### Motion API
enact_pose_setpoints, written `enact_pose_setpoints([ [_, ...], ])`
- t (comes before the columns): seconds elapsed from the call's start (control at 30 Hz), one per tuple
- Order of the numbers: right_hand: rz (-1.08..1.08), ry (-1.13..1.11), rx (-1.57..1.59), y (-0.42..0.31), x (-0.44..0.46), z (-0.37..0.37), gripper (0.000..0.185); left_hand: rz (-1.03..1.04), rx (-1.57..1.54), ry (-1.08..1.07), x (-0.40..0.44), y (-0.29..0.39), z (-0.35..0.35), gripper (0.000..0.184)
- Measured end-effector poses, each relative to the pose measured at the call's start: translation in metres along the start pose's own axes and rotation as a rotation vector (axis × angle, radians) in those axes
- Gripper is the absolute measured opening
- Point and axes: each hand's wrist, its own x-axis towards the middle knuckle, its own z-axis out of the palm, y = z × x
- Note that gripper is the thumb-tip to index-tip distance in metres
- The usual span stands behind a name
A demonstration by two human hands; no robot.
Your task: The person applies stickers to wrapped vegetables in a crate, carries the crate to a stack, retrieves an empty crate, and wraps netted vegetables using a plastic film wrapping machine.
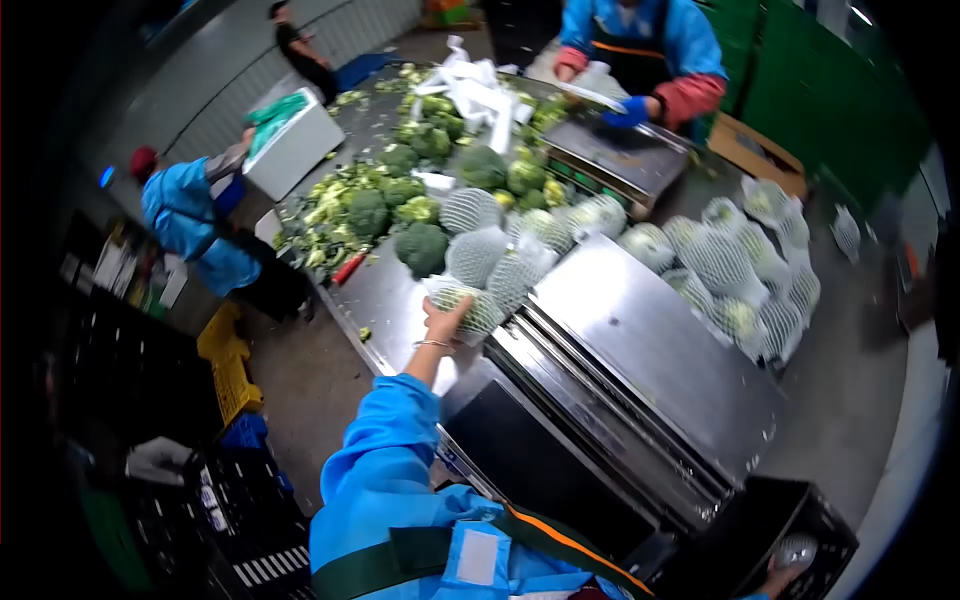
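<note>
My left hand reaches onto the steel table and is closed round a net-wrapped broccoli. Further net-wrapped heads lie just beyond it, beside a bare dark green broccoli. At the lower right, my right hand is partly visible at a black crate, against a round net-wrapped item; its fingers are mostly hidden by the blur and the frame edge.
A steel machine stands right of my left hand, with a pile of wrapped heads behind. A red-handled knife lies at the table's left edge. Co-workers stand across the table by a scale and at the left, near a white foam box.
</note>
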Motion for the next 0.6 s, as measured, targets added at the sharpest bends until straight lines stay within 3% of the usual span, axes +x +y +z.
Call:
enact_pose_setpoints([
  [0.03,-0.013,0.016,-0.068,0.003,-0.003,0.007,0.055,0.229,0.104,0.086,0.056,-0.043,0.003,0.114],
  [0.1,-0.053,0.027,-0.166,-0.002,-0.006,0.022,0.053,0.275,-0.334,-0.039,0.085,-0.065,0.004,0.097],
  [0.2,-0.155,0.026,-0.275,-0.033,-0.024,0.034,0.051,0.010,-0.693,-0.262,0.030,-0.034,-0.032,0.071],
  [0.33,-0.383,-0.092,-0.330,-0.100,-0.055,0.042,0.048,-0.118,-1.145,-0.468,0.037,-0.069,-0.063,0.043],
  [0.37,-0.454,-0.181,-0.322,-0.118,-0.071,0.054,0.047,-0.094,-1.271,-0.601,0.021,-0.053,-0.075,0.046],
  [0.43,-0.516,-0.543,-0.399,-0.155,-0.121,0.090,0.046,0.088,-1.012,-0.618,-0.001,-0.010,-0.097,0.046],
  [0.47,-0.633,-0.560,-0.294,-0.144,-0.274,0.156,0.045,0.288,-0.816,-0.583,-0.006,0.009,-0.099,0.048],
  [0.5,-0.677,-0.649,-0.291,-0.135,-0.353,0.197,0.043,0.464,-0.757,-0.706,-0.041,0.057,-0.094,0.053],
  [0.57,-0.704,-1.032,-0.368,-0.087,-0.467,0.261,0.042,0.483,-0.837,-0.915,-0.063,0.088,-0.058,0.078],
  [0.6,-0.653,-1.157,-0.355,-0.061,-0.527,0.294,0.051,0.448,-0.841,-1.036,-0.079,0.097,-0.034,0.082],
])
